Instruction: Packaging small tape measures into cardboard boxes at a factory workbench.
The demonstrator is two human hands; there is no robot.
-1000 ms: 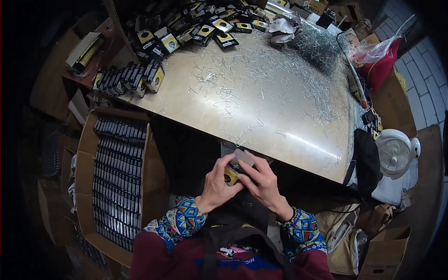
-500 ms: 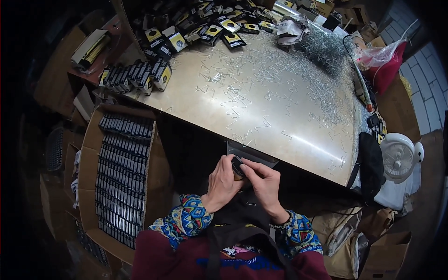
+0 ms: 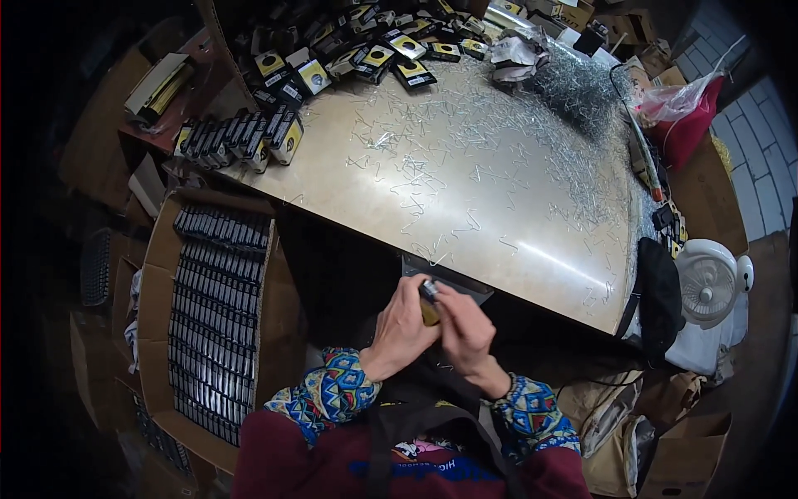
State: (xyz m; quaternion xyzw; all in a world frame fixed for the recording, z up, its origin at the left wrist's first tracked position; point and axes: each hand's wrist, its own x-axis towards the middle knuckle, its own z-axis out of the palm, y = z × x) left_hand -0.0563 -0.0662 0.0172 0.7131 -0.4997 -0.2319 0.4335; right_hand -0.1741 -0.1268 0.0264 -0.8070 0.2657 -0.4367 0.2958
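Mid tabletop (image 3: 465,208) mostly open, only thin loose staples (image 3: 573,191) strewn across it, denser twd the right edge. Far edge blocked by black-and-yellow small boxes (image 3: 366,58); another row (image 3: 237,137) crowds the left corner. Left of the lap, the full carton (image 3: 212,316) leaves no gap.

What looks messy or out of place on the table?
Loose metal staples lie scattered over the table, heaped thicker at the far right corner. Small black-and-yellow boxes lie jumbled at the far edge, while those in the cardboard carton are in neat rows.
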